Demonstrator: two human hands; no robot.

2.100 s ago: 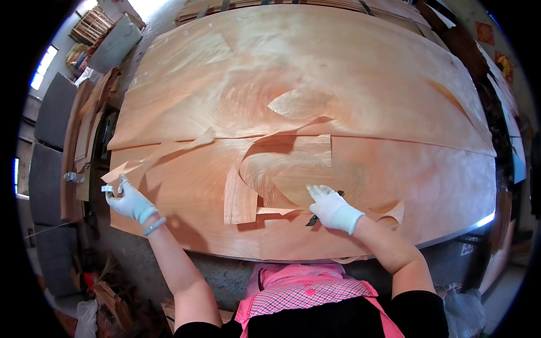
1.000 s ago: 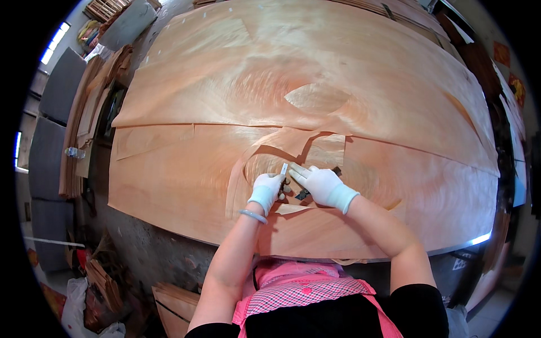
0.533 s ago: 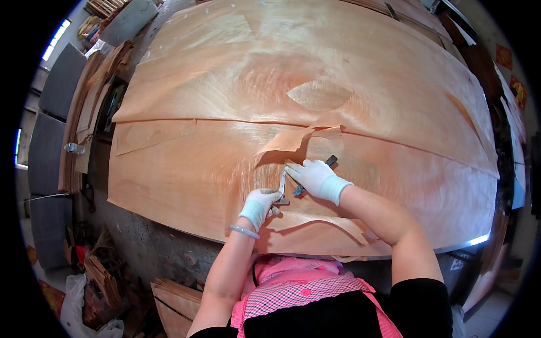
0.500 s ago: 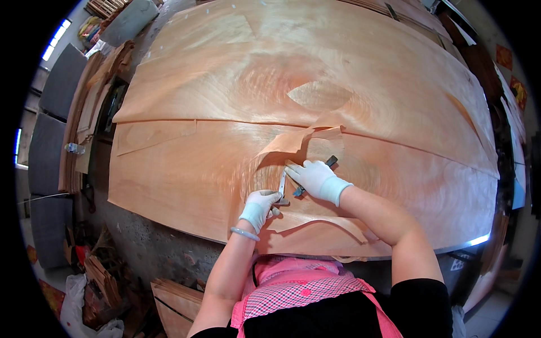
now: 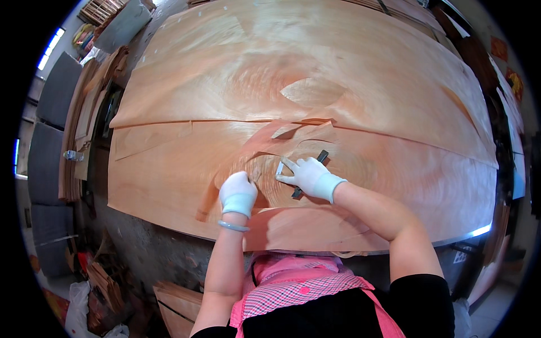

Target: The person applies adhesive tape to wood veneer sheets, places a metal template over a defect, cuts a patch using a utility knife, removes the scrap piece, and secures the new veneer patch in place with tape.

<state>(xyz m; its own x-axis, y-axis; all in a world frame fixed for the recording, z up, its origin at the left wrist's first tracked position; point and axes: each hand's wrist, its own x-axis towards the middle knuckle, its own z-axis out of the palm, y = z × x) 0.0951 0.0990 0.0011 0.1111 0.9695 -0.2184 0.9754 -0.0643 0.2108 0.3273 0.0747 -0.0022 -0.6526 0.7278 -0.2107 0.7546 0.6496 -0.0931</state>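
Both my hands wear white gloves over a large sheet of pinkish-tan wood veneer (image 5: 169, 163). My left hand (image 5: 238, 191) is closed in a fist beside a lifted, torn part of the veneer; what its fingers hold is hidden. Under the palm of my right hand (image 5: 309, 176) a dark bar-shaped tool (image 5: 323, 156) is held, sticking out on both sides. The right fingertips press on a small white strip (image 5: 279, 168) lying on the veneer. A curled veneer flap (image 5: 265, 138) rises just beyond my hands, and a loose, bowed piece (image 5: 304, 225) lies nearer my body.
A seam crosses the sheet beyond my hands, with a lens-shaped gap (image 5: 313, 92) farther back. At the left lean stacked boards (image 5: 79, 118) and dark grey panels (image 5: 48, 152). A bundle of wood strips (image 5: 104, 284) and a white plastic bag (image 5: 79, 310) sit at lower left.
My left hand has moved left, away from the white strip and the small grey tool at its fingers, and turned into a fist. The veneer flap has shifted. My right hand moved slightly left.
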